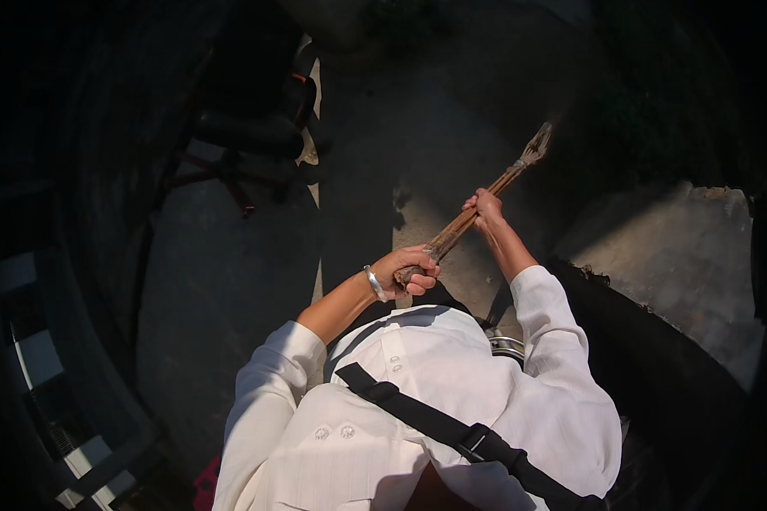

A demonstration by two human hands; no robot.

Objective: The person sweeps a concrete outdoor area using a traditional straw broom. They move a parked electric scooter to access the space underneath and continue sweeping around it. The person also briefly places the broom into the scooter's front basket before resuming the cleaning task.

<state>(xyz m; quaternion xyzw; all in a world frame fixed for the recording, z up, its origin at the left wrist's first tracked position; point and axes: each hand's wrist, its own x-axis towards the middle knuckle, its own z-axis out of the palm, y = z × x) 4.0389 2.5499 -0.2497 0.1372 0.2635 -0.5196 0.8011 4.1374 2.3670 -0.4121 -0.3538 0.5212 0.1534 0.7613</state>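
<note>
A long brown bundle of sticks (453, 233) slants across in front of me, from my waist up toward the far right. It looks tied near its rough, splayed far end. My left hand (410, 269), with a silver bangle at its wrist, is closed around the thick near end. Farther up, my right hand (486, 208) grips the same bundle at about its middle. Round metal rims (507, 345) show by my right side, partly hidden by my white shirt; I cannot make out what they belong to.
A dark swivel chair (251, 132) with a reddish base stands at the far left. Shaded concrete floor (230, 255) lies ahead. At the right is a sunlit pale slab (682, 255) with a ragged edge. Black and white blocks (38, 358) line the left side.
</note>
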